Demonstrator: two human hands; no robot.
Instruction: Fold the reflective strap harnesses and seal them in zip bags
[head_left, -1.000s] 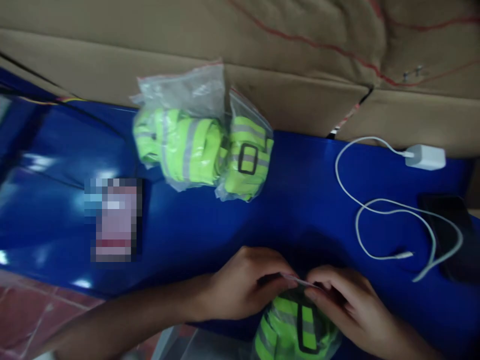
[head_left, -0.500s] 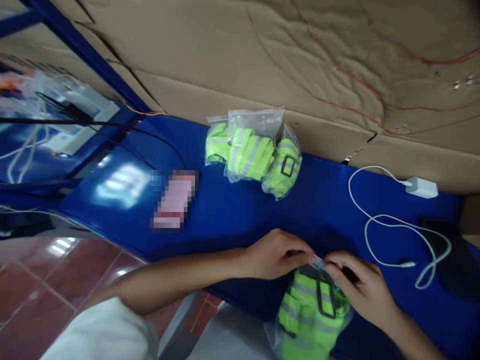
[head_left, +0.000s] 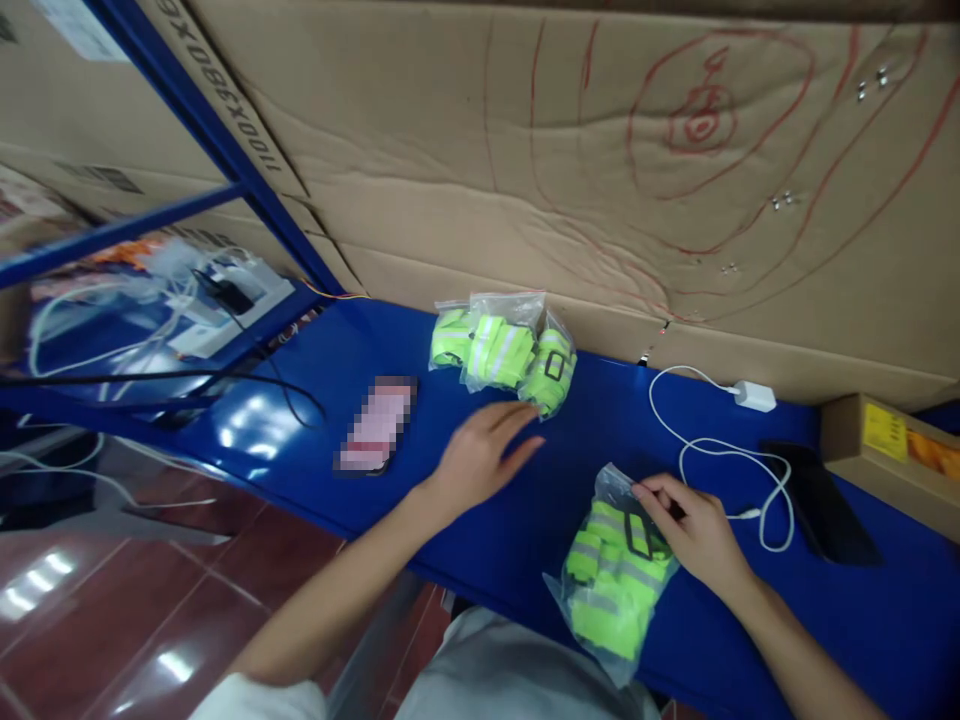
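My right hand (head_left: 694, 525) pinches the top corner of a clear zip bag (head_left: 619, 580), near the table's front edge. Folded neon-yellow reflective strap with grey stripes and a dark buckle fills this bag. My left hand (head_left: 487, 455) is off the bag, fingers stretched and thumb apart, with nothing in it. Just beyond its fingertips lies a similar bag of strap with a black buckle (head_left: 551, 370). Beside that one are two more bagged straps, a middle one (head_left: 499, 350) and a left one (head_left: 450, 338), against the cardboard.
A phone (head_left: 375, 425) with a blurred screen lies on the blue table (head_left: 300, 490). To the right are a white charger (head_left: 754, 396) with its looped cable, a dark flat object (head_left: 832, 505) and a cardboard box (head_left: 892, 450). A power strip (head_left: 232, 310) stands behind the blue frame at left.
My left hand has let go of the bag's top and moved left and forward, toward the other bags. My right hand still holds the bag. The view has tilted up.
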